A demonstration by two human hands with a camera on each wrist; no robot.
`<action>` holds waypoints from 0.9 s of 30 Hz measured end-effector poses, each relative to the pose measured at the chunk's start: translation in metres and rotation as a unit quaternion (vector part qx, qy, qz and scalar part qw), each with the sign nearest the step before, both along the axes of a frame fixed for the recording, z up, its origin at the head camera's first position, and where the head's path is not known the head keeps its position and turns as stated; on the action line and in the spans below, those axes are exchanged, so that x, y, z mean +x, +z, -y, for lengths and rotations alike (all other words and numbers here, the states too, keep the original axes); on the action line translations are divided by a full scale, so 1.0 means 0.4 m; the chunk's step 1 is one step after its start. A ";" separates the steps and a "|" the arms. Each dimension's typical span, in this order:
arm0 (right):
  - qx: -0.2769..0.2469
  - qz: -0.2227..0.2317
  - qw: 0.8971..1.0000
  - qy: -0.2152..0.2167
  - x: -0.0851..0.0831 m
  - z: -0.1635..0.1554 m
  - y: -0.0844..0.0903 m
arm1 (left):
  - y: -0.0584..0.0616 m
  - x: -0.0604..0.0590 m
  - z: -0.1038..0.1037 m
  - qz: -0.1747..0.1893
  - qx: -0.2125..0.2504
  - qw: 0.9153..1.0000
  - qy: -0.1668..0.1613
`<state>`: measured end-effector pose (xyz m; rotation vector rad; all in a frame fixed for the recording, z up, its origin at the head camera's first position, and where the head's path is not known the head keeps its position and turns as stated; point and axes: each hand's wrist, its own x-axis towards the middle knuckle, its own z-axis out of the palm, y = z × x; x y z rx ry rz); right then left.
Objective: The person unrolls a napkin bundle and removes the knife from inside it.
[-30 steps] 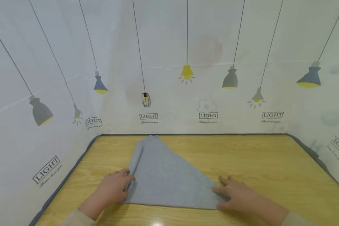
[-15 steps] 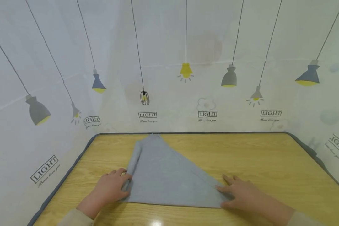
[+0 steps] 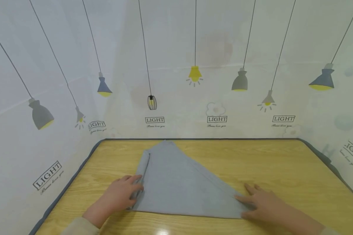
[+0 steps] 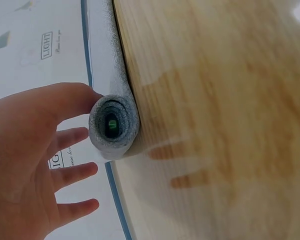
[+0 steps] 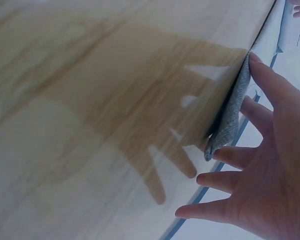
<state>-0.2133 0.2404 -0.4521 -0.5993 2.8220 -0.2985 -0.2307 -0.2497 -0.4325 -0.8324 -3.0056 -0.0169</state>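
A light blue-grey cloth [image 3: 182, 182] lies on the wooden table, narrowing to a tip at the far side. Its left edge is wound into a roll [image 3: 142, 163], whose spiral end [image 4: 114, 127] shows in the left wrist view. My left hand [image 3: 117, 195] is at the near part of the roll; the thumb touches it and the other fingers extend fairly straight. At the cloth's near right corner rests my right hand [image 3: 263, 204], fingers spread and mostly straight. In the right wrist view, its thumb [image 5: 270, 80] touches the cloth edge [image 5: 232, 112].
The wooden table [image 3: 267, 163] has a dark border along its back and sides. White walls [image 3: 176, 49] printed with hanging lamps and "LIGHT" labels enclose it on three sides. The cloth's tip reaches close to the back edge.
The cloth's right corner and far tip have shifted right, along with my right hand. My left hand stays at the roll and has moved slightly right.
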 end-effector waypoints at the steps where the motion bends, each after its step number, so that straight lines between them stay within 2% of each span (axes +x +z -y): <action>1: 0.000 0.000 1.000 0.001 0.000 -0.004 -0.002 | -0.001 0.001 0.000 0.005 -0.001 1.000 -0.001; 4: -0.010 0.001 1.000 0.004 0.005 -0.018 -0.007 | -0.005 0.003 0.001 0.009 0.004 1.000 -0.011; 8: -0.034 0.006 0.999 0.004 0.013 -0.035 -0.009 | -0.009 0.007 0.001 -0.005 0.018 0.999 -0.030; 17: -0.052 0.029 0.998 -0.008 0.026 -0.065 -0.001 | -0.015 0.008 -0.009 -0.008 0.014 1.000 -0.016; 24: -0.059 0.021 0.998 -0.014 0.040 -0.103 -0.009 | -0.017 0.002 -0.012 0.011 0.021 0.999 -0.029; 27: -0.066 0.043 0.997 -0.026 0.042 -0.118 -0.005 | -0.017 0.000 -0.011 0.011 0.029 0.999 -0.034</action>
